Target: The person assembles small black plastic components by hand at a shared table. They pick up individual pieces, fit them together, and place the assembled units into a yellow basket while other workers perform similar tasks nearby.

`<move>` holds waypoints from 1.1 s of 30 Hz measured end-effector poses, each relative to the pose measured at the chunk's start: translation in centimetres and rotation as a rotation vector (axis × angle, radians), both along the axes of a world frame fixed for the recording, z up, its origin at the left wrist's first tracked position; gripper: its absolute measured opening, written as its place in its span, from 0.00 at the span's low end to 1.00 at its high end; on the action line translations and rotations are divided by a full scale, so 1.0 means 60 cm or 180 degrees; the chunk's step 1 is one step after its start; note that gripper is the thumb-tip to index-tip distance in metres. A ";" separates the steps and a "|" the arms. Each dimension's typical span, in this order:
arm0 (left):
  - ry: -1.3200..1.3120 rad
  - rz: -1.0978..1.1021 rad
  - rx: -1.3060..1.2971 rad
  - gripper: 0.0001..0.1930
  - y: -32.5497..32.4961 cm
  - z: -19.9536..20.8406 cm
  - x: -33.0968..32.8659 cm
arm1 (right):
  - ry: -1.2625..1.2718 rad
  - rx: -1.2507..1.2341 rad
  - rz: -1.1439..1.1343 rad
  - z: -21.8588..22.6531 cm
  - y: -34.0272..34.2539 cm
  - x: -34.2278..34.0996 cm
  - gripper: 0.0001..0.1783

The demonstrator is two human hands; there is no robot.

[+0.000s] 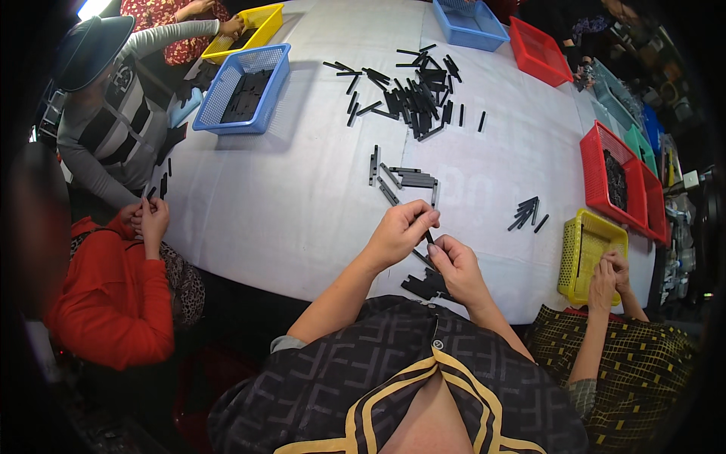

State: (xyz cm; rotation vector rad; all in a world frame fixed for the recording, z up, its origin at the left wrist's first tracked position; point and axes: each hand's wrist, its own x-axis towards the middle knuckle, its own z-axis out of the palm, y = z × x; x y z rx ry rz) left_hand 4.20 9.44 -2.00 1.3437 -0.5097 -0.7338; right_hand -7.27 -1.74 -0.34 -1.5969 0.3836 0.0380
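Over one white table [302, 197], left hand [398, 233] and right hand [458, 268] pinch one black strip [429, 237].

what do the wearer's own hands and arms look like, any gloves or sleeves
The left hand and right hand wear no gloves, and both forearms are bare. A grey sleeve edge shows on the left arm, beside a dark top with a grey angular pattern and yellow trim.

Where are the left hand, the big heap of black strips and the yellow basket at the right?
Left hand [395, 233]: head view, back of hand.
Heap of black strips [418, 101]: head view, its middle.
Yellow basket [605, 228]: head view, far inner wall.
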 end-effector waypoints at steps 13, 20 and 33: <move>-0.1992 0.0305 0.2628 0.17 -0.060 -0.172 0.029 | 0.1490 -0.1695 -0.3385 -0.298 -0.368 -0.180 0.18; -0.2603 0.0124 0.3144 0.19 -0.142 -0.201 0.035 | 0.0723 -0.2426 -0.3842 -0.307 -0.362 -0.147 0.24; 0.0830 -0.0840 -0.0245 0.10 -0.028 -0.052 -0.016 | -0.0160 0.1121 -0.0795 -0.032 -0.054 0.018 0.15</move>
